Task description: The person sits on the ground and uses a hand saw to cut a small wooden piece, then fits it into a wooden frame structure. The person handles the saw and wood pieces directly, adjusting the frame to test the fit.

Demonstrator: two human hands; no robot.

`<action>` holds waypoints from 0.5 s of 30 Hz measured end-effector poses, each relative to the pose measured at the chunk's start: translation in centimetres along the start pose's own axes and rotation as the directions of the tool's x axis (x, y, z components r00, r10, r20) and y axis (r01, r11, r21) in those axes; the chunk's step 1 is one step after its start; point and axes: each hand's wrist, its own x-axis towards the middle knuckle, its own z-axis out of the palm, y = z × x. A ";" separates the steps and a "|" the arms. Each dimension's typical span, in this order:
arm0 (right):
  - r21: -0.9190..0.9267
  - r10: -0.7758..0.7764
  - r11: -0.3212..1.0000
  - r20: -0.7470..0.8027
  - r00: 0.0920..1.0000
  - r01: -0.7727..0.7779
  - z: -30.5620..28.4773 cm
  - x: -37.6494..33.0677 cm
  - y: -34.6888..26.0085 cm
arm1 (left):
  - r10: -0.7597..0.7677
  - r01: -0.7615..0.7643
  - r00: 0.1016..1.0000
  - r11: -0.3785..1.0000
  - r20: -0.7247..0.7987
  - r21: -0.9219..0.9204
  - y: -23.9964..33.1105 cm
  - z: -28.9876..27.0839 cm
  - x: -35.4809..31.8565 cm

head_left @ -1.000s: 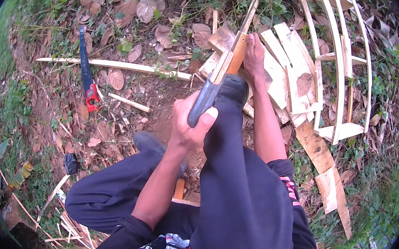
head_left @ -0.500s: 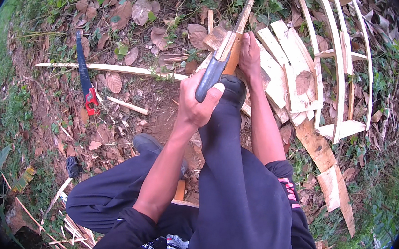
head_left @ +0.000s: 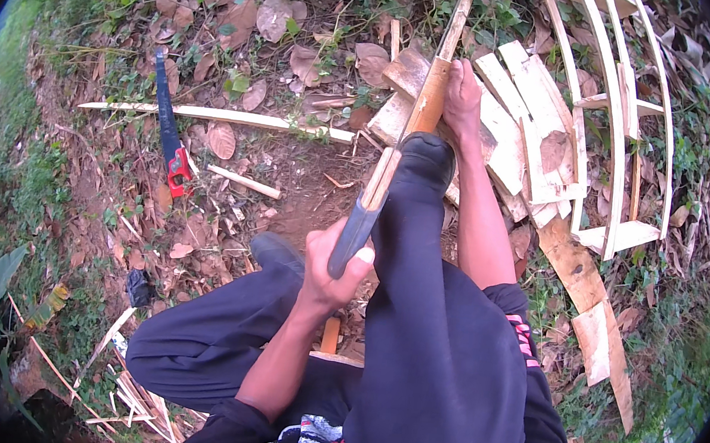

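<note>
Left hand point(head_left: 335, 263) is wrapped around the dark grey handle of a long, slim tool point(head_left: 381, 181); the tool runs diagonally upward, along the left side of the raised leg point(head_left: 411, 227) and past a black boot point(head_left: 428, 156). Right hand point(head_left: 464, 99) lies against the right edge of an orange-brown wooden piece point(head_left: 426, 104), just above the boot toe — its fingers are hidden; cannot tell whether they close around it. Pale boards point(head_left: 489, 136) lie to the right of the right hand; beyond them stands a curved slatted frame point(head_left: 613, 153). At left, 1 red-handled saw point(head_left: 166, 102) crosses 1 long pale strip point(head_left: 253, 120); 1 short stick point(head_left: 244, 181) lies near the saw's handle.
</note>
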 end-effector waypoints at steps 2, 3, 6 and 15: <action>-0.012 -0.019 1.000 -0.003 1.000 0.019 0.0 0.0 0.3 | 0.047 -0.047 0.999 0.997 -0.001 0.054 0.6 -0.4 -0.4; -0.013 -0.020 1.000 -0.005 1.000 0.020 0.0 0.1 0.3 | 0.029 -0.029 0.999 0.999 0.015 0.027 0.8 -0.4 -0.3; -0.007 -0.094 0.996 -0.038 0.995 0.094 0.3 0.2 0.5 | 0.025 -0.024 1.000 1.000 0.008 -0.014 1.1 -0.1 1.0; -0.029 -0.109 0.994 -0.022 0.994 0.109 0.0 0.1 0.2 | 0.048 -0.049 0.999 0.999 0.009 0.020 0.5 0.4 1.3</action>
